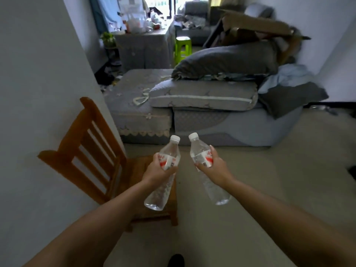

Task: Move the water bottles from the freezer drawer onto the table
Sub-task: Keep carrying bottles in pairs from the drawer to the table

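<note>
Both arms reached forward into view, each hand carrying one water bottle above the floor. The left hand [157, 171] had its fingers and thumb curled round the labelled middle of the left bottle [163, 170]; that bottle was tilted, white cap up and leaning right, clear base low and toward the camera. The right hand [213, 166] gripped the right bottle [204, 162] the same way, fingers wrapped round the red-and-white label, thumb up along the side; cap up and leaning left, base down toward the camera. The two caps stood near each other but apart, not touching. Both bottles looked clear, with frosty or cloudy contents lower down; whether ice or water could not be told. A wooden chair [92, 151] stood against the white wall [38, 93] at left, its seat under the left bottle. Ahead, a grey sofa [146, 110] carried a loose cushion [204, 95] and a dark pillow [227, 60], with blue and dark cloth heaped at its right end. Further back stood a green stool [183, 48] and a table [142, 47] draped in grey cloth, cluttered on top; items there were too blurred to name. Pale floor [269, 170] lay below. A dark shape at the bottom edge, possibly a foot, could not be made out.
</note>
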The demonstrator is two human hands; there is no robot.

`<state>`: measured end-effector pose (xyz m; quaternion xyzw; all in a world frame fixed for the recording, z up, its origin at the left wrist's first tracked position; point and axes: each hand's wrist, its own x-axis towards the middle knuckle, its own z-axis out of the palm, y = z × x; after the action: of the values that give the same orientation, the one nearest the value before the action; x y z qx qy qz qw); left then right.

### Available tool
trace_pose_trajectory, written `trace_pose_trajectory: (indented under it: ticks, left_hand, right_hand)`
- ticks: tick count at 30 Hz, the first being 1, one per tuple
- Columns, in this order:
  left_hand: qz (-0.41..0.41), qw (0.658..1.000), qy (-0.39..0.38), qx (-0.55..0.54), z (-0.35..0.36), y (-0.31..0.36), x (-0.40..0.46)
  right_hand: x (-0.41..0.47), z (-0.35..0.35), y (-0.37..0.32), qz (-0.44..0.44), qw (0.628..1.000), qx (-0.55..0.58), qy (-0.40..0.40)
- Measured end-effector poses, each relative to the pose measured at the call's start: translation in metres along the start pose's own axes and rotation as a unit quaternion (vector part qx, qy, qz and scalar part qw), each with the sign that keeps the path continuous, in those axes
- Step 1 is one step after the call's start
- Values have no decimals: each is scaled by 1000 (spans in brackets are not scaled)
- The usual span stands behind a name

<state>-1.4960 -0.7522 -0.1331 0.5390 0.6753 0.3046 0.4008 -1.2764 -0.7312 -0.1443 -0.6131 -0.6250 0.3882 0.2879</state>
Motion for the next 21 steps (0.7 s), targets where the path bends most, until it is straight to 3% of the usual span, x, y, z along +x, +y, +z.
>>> trace_pose_trajectory:
  ticks: [9, 14, 21]
  left_hand:
    - [70, 982, -156, 79, 85, 76, 110]
    - [106, 956, -242, 126, 170, 117, 145]
    - [157, 928, -306, 143, 305, 200, 197]
  right_hand:
    - [19, -72, 47, 114, 977, 36, 175]
    - [19, -132, 96, 178, 950, 41, 254]
    - [38, -241, 168, 220, 913, 42, 340]
